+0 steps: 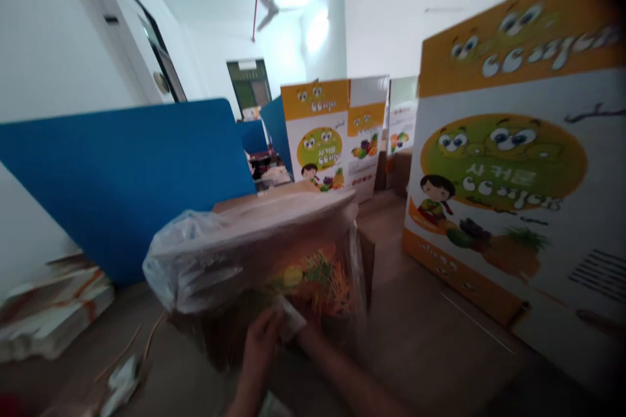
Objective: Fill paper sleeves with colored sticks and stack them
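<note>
My left hand (265, 332) is at the near side of an open cardboard box, its fingers curled closed on a small, limp white piece (292, 318), perhaps a bag or a sheet; blur hides its kind. My right hand (304, 333) meets it from the right, its fingers hidden behind the white piece. Both hands are low over the box (368, 264), which is lined with a large clear plastic bag (195, 264) folded over its rim. Inside lie thin orange, green and yellow stick-like pieces (337, 283), too blurred to name.
Printed white-and-orange cartons (493, 163) stand close on the right, with another carton (317, 137) behind the box. A blue panel (132, 176) rises at the left. Stacked flat white pieces (59, 313) and a crumpled white scrap (121, 381) lie on the brown table (391, 326).
</note>
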A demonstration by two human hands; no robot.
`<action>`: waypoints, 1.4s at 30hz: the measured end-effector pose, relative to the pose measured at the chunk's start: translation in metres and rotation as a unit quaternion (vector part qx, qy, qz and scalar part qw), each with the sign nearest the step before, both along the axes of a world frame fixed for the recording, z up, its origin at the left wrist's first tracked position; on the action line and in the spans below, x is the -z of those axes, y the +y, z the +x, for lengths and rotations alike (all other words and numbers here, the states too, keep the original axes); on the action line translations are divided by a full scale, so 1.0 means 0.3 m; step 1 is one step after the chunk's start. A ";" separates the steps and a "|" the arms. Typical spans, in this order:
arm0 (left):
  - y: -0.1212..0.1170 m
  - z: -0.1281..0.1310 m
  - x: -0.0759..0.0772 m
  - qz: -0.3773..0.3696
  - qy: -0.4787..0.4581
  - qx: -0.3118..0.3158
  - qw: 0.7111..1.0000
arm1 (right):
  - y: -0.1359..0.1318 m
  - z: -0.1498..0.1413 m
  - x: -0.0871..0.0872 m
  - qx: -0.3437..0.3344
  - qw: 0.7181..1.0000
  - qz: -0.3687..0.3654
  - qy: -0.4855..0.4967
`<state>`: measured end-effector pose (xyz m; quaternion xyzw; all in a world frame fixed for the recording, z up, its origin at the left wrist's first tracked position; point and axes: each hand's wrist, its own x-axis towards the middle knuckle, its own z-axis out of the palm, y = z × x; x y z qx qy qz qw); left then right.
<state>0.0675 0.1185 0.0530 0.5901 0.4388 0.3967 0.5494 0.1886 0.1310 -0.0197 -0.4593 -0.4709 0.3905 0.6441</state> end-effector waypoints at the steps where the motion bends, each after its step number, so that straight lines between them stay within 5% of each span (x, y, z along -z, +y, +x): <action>1: -0.013 -0.016 -0.019 -0.020 -0.024 -0.027 0.999 | -0.016 0.004 0.009 0.003 1.000 -0.021 -0.005; 4: -0.047 -0.062 -0.050 -0.131 -0.105 -0.071 0.983 | -0.050 0.016 0.028 0.003 0.997 -0.053 -0.052; 9: -0.108 -0.115 -0.026 -0.253 -0.173 -0.071 0.949 | -0.056 0.025 0.027 0.025 0.995 -0.043 -0.081; 21: -0.124 -0.212 0.059 -0.211 -0.192 -0.080 0.955 | -0.069 0.021 -0.003 -0.002 0.958 -0.066 -0.278; 26: -0.147 -0.226 0.062 -0.098 -0.090 -0.063 0.989 | -0.042 0.005 -0.114 0.055 0.987 -0.047 -0.143; 31: -0.167 -0.244 0.076 -0.152 -0.081 -0.025 0.985 | -0.058 -0.071 -0.241 -0.039 0.998 -0.011 0.053; 37: -0.180 -0.275 0.069 -0.068 -0.015 -0.031 0.997 | -0.140 -0.212 -0.345 -0.040 0.995 0.026 0.088; 42: -0.178 -0.277 0.064 -0.064 -0.040 -0.016 0.997 | -0.179 -0.281 -0.369 -0.048 0.994 0.071 0.071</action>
